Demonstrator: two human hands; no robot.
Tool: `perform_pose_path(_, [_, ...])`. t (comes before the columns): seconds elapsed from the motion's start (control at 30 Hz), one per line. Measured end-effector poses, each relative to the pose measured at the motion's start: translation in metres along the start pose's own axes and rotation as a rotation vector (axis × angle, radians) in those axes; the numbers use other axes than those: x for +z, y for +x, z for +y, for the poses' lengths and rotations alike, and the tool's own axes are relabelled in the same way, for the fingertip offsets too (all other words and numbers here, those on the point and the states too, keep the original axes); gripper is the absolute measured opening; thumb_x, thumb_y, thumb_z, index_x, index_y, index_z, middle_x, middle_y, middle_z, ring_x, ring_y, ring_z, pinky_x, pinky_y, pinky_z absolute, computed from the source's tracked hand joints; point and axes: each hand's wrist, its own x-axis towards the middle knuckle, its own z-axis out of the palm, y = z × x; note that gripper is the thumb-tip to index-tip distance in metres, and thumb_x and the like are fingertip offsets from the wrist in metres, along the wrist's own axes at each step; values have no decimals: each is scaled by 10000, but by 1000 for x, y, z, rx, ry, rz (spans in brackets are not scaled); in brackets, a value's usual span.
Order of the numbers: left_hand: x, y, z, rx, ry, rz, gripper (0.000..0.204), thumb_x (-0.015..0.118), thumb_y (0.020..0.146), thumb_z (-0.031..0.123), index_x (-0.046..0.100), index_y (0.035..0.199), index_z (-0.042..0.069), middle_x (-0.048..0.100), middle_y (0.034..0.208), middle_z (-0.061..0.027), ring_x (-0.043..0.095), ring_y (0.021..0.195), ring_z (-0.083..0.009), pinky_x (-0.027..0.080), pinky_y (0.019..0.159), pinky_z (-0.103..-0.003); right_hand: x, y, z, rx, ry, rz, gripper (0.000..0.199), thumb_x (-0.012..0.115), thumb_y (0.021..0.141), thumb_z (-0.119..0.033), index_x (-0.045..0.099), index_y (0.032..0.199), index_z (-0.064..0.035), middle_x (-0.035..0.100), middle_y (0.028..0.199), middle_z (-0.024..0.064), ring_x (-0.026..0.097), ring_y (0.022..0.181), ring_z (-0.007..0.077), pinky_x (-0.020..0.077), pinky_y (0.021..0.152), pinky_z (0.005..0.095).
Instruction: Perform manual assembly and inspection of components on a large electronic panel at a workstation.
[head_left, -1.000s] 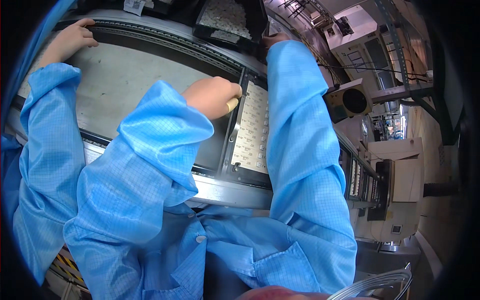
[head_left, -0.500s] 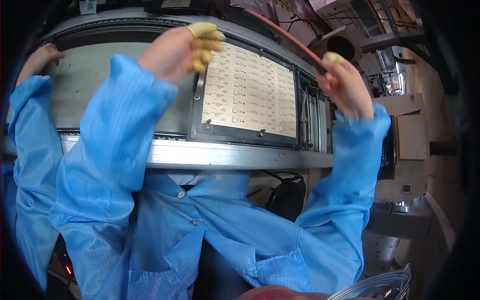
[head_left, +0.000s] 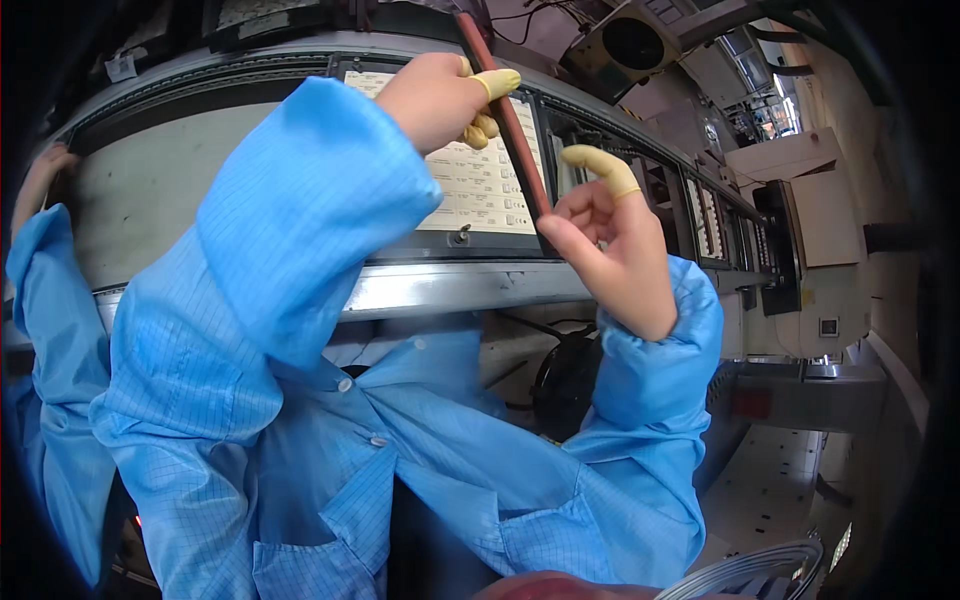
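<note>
grey conveyor bed (head_left: 160, 190) — pale panel (head_left: 470, 180), dark frame (head_left: 480, 243)

Small white label tag (head_left: 122, 66) at top left, stuck on the dark curved machine rim, rect., tilted. Pale printed sheet (head_left: 480, 185) w/ rows of small boxes lies in the dark frame at centre, partly hidden by a blue sleeve and a hand. Small square white sticker or plate (head_left: 828, 326) on the pale wall, far right. No screens or packages visible.

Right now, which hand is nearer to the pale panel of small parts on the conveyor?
Left. The left hand is over the panel, pinching the reddish strip; the right hand holds the strip's lower end beside the panel's right edge.
</note>
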Motion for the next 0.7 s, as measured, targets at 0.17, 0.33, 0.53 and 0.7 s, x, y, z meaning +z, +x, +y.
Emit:
perform_pose_path(0.17, [23, 13, -2, -15, -34, -82, 374, 597, 853, 350, 613, 841, -23, 608, 715, -89, 587, 601, -138, 481, 562, -249, 5, 11, 16, -177, -422, 151, 520, 640, 782, -33, 436, 1260, -42, 498, 645, -5, 443, 538, 54, 387, 496, 198])
perform_pose_path(0.33, [21, 19, -5, -200, 8, -38, 350, 530, 890, 321, 573, 1003, -8, 586, 925, -128, 577, 795, -179, 472, 718, -306, 4, 12, 36, -147, -420, 191, 559, 637, 772, -44, 421, 1287, -54, 515, 629, 25, 485, 530, 92, 408, 495, 237])
perform_pose_path(0.53, [12, 55, -75, 140, 636, -154, 424, 515, 859, 249, 479, 1220, 31, 491, 1218, -188, 488, 1100, -295, 373, 949, -351, 33, 38, 105, 28, -538, 250, 576, 600, 763, -115, 417, 1306, -61, 555, 623, 99, 565, 557, 246, 447, 538, 359])
perform_pose_path(0.7, [14, 52, -72, 90, 1101, -254, 488, 546, 806, 191, 447, 1268, 66, 472, 1259, -182, 462, 1148, -315, 350, 996, -374, 42, 55, 123, 56, -521, 229, 526, 592, 763, -134, 471, 1273, -79, 553, 617, 97, 563, 556, 238, 440, 540, 363])
